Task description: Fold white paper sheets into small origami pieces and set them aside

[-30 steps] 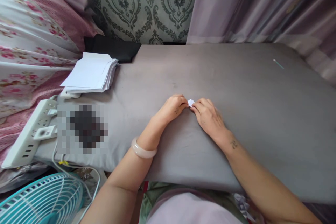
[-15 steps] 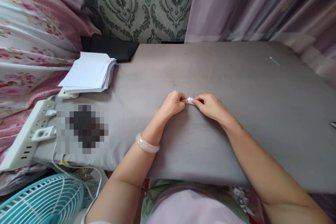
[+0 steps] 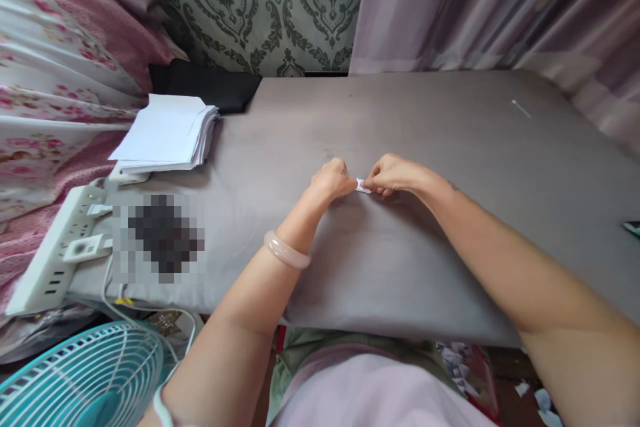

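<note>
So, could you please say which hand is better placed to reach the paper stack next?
Probably the left hand, since it is nearer the paper stack; the right hand is farther off, and both hold the small white piece.

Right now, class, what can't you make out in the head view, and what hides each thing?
White paper piece, head view: its ends, hidden by the fingertips of the left hand and right hand.
Dark item, head view: its identity, blurred by pixelation.
Fan, head view: cut off by the left and bottom edges.
Small object, head view: cut off by the right edge.
</note>
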{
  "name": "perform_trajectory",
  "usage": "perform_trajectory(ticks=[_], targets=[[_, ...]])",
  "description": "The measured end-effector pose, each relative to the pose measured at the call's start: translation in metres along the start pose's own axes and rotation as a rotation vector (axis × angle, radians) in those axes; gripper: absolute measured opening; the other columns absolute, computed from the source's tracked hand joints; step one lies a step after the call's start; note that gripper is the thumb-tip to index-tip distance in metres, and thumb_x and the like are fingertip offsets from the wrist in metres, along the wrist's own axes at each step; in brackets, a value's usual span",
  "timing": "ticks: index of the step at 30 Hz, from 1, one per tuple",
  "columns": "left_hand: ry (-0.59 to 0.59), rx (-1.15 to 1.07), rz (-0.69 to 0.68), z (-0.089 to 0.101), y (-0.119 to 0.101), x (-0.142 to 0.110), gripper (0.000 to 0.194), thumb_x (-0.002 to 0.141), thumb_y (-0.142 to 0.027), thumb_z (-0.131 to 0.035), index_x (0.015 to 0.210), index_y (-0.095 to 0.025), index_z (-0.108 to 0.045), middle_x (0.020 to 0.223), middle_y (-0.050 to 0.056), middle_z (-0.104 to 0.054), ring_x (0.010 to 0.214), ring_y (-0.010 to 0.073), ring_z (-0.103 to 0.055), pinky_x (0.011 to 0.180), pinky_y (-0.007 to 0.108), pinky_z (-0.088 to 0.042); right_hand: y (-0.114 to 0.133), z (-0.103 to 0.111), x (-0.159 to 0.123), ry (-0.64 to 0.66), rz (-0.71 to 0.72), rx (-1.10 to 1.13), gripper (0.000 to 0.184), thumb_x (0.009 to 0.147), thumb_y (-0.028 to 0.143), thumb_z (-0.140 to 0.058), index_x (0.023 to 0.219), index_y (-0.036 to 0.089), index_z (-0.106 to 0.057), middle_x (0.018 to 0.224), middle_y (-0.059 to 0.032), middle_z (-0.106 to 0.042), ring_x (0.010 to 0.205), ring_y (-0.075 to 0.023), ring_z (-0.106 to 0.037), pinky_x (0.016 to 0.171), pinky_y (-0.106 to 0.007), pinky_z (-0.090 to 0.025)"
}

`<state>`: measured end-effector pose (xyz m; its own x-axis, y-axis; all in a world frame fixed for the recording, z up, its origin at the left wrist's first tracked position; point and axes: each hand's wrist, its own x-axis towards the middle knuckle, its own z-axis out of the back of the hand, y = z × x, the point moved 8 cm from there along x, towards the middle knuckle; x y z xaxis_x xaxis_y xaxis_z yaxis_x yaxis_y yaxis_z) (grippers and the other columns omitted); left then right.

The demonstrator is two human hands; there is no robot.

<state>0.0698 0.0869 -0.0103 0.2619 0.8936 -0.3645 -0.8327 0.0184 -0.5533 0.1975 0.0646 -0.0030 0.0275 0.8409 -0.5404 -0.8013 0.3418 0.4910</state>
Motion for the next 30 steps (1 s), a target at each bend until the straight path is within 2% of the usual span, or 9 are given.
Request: perform_trajectory(ticks=[3,7,12,16,19,23,27,30], targets=[[0.022,-0.002,0.028,-0.001,0.002,0.006,0.013,0.064,-0.02,-0.065,0.075,-0.014,-0.065,0.065,0.008,-0.062,0.065,0.0217,-0.06,0.06,0.031,-0.044,0.003,0.002,0.002,0.049,0.004,0.038,0.018,0.069,0.019,-0.074,0.056,0.016,-0.063,0.062,-0.0068,-0.065,0.059,-0.015,-0.063,0.055,-0.025,-0.052],[0.037,0.017,0.032,0.0,0.001,0.01,0.005,0.062,-0.016,-0.063,0.065,-0.016,-0.059,0.053,0.002,-0.053,0.057,0.0177,-0.055,0.053,0.027,-0.041,-0.001,0.001,0.006,0.129,-0.005,0.12,0.025,0.072,0.025,-0.076,0.053,0.016,-0.062,0.06,-0.0064,-0.065,0.062,-0.0154,-0.065,0.057,-0.025,-0.054],[0.062,0.03,0.032,0.0,0.0,0.01,0.016,0.06,-0.016,-0.064,0.052,-0.018,-0.05,0.044,-0.001,-0.044,0.051,0.015,-0.05,0.05,0.026,-0.036,0.001,-0.001,0.01,0.117,0.03,0.124,0.028,0.064,0.029,-0.082,0.051,0.017,-0.06,0.058,-0.0056,-0.064,0.058,-0.0158,-0.063,0.053,-0.027,-0.054],[0.081,0.031,0.014,0.0,-0.003,0.005,0.021,0.062,-0.018,-0.064,0.048,-0.019,-0.047,0.042,-0.003,-0.038,0.048,0.0125,-0.043,0.049,0.026,-0.034,0.006,-0.004,0.013,0.093,0.033,-0.006,0.036,0.06,0.039,-0.084,0.049,0.019,-0.057,0.052,-0.0045,-0.061,0.052,-0.0162,-0.06,0.049,-0.03,-0.053],[0.09,0.01,-0.005,0.0,-0.006,0.0,0.023,0.064,-0.017,-0.064,0.047,-0.018,-0.048,0.045,-0.003,-0.036,0.049,0.0122,-0.041,0.052,0.027,-0.034,0.009,-0.006,0.014,0.138,0.034,-0.17,0.041,0.058,0.049,-0.083,0.05,0.02,-0.056,0.05,-0.0047,-0.06,0.049,-0.0173,-0.06,0.046,-0.031,-0.051],[0.112,-0.047,-0.005,-0.001,-0.007,-0.002,0.008,0.064,-0.014,-0.063,0.057,-0.016,-0.059,0.049,-0.002,-0.044,0.05,0.0115,-0.042,0.053,0.027,-0.035,0.006,-0.003,0.013,0.173,-0.005,-0.275,0.047,0.054,0.06,-0.081,0.049,0.021,-0.056,0.047,-0.004,-0.059,0.045,-0.0171,-0.058,0.045,-0.032,-0.05],[0.105,-0.09,-0.028,-0.001,-0.007,-0.001,0.003,0.065,-0.015,-0.062,0.062,-0.016,-0.062,0.046,-0.003,-0.042,0.047,0.0102,-0.039,0.05,0.025,-0.032,0.005,0.001,0.009,0.148,-0.025,-0.298,0.043,0.064,0.056,-0.077,0.052,0.02,-0.057,0.049,-0.0047,-0.059,0.048,-0.0172,-0.058,0.048,-0.031,-0.047],[0.095,-0.165,-0.029,-0.003,-0.002,-0.002,0.001,0.065,-0.016,-0.064,0.064,-0.016,-0.063,0.047,-0.003,-0.043,0.048,0.0104,-0.039,0.051,0.025,-0.032,0.005,0.004,0.003,0.035,0.018,-0.346,0.038,0.073,0.051,-0.071,0.057,0.019,-0.06,0.054,-0.0065,-0.061,0.052,-0.0185,-0.06,0.052,-0.031,-0.045]])
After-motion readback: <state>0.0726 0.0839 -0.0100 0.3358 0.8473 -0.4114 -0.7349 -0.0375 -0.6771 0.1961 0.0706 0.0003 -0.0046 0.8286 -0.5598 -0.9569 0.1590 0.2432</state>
